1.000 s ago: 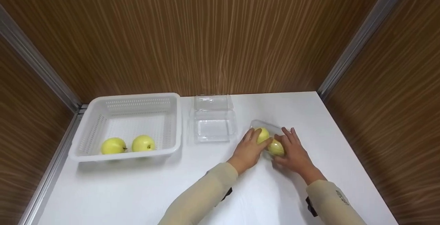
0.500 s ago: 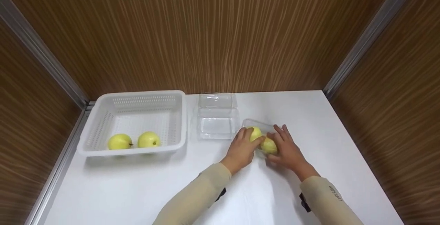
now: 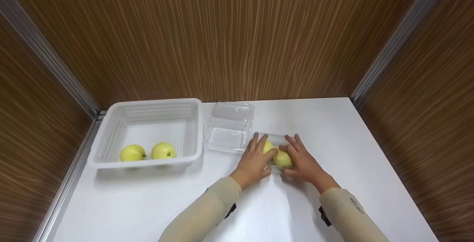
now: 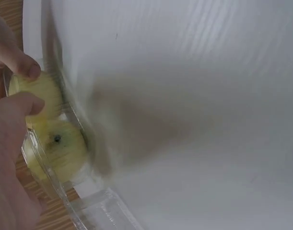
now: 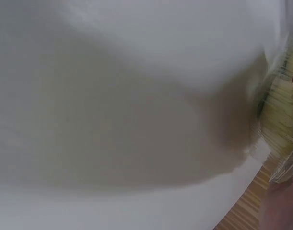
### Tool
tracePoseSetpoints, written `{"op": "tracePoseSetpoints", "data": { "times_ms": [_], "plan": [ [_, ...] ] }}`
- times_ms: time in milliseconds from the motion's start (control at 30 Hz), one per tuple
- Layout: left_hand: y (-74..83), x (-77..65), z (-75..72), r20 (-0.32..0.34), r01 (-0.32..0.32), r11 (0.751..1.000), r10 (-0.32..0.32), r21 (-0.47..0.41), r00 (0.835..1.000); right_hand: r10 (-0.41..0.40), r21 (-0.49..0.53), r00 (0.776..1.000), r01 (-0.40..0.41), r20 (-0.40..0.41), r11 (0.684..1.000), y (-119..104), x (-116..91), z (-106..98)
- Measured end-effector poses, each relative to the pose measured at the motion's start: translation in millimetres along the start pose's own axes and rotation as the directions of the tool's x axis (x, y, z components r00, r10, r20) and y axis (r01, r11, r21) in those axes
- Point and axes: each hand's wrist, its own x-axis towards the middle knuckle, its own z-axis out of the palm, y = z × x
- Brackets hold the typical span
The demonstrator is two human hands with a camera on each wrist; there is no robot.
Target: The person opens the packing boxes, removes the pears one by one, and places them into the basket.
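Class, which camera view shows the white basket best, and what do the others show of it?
The head view: it shows the white basket whole, with two yellow fruits inside. Neither wrist view shows any of it.

Between the fingers (image 3: 291, 143), the two fruits (image 3: 283, 158) were pale yellow, one bearing a dark spot. The box (image 3: 276, 137) around them was colourless and see-through, like the open container (image 3: 227, 137) just left of the fingers. Farther left, the basket (image 3: 146, 164) was white with rows of slots, its fruits (image 3: 163, 150) yellow-green. Beneath the fingers the table (image 3: 333, 131) was white; beyond them, the wall (image 3: 229, 38) was brown with lighter streaks.
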Motion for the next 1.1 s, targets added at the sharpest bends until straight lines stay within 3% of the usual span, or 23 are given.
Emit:
{"op": "tracePoseSetpoints", "data": {
  "times_ms": [167,267,433,533,633,833,900,967,1100],
  "plan": [
    [-5.9,4.6,-0.6,0.092,-0.082,0.997,0.081,0.005,0.992,-0.014,-0.014,0.999,0.014,0.036,1.0,-3,1,-1],
    [-8.6,8.0,-0.2,0.128,-0.099,0.995,0.099,-0.007,0.987,0.006,-0.005,1.0,-0.006,0.029,1.0,-4,0,1],
    [-12.6,10.7,0.1,0.133,-0.126,0.992,0.122,0.023,0.984,0.07,0.141,0.995,-0.06,-0.069,0.988,-7,-7,6],
    [-15.0,9.7,1.2,0.108,-0.151,0.988,0.146,0.038,0.983,0.165,0.305,0.981,-0.127,-0.103,0.944,-11,-14,12],
    [-16.2,8.0,2.8,0.077,-0.16,0.987,0.16,0.005,0.984,0.289,0.488,0.954,-0.217,-0.076,0.846,-16,-22,18],
    [-17.4,10.1,2.4,0.075,-0.147,0.988,0.151,-0.05,0.986,0.511,0.728,0.856,-0.396,0.073,0.56,-23,-26,27],
    [-18.0,12.0,0.8,0.085,-0.14,0.989,0.144,-0.049,0.986,0.555,0.77,0.825,-0.419,0.101,0.482,-26,-24,29],
    [-18.1,14.6,-0.3,0.088,-0.134,0.99,0.137,-0.039,0.987,0.582,0.798,0.807,-0.416,0.103,0.436,-29,-22,31],
    [-17.2,20.0,0.0,0.081,-0.133,0.991,0.13,0.03,0.988,0.614,0.837,0.785,-0.391,0.085,0.383,-34,-23,38]
  ]
}}
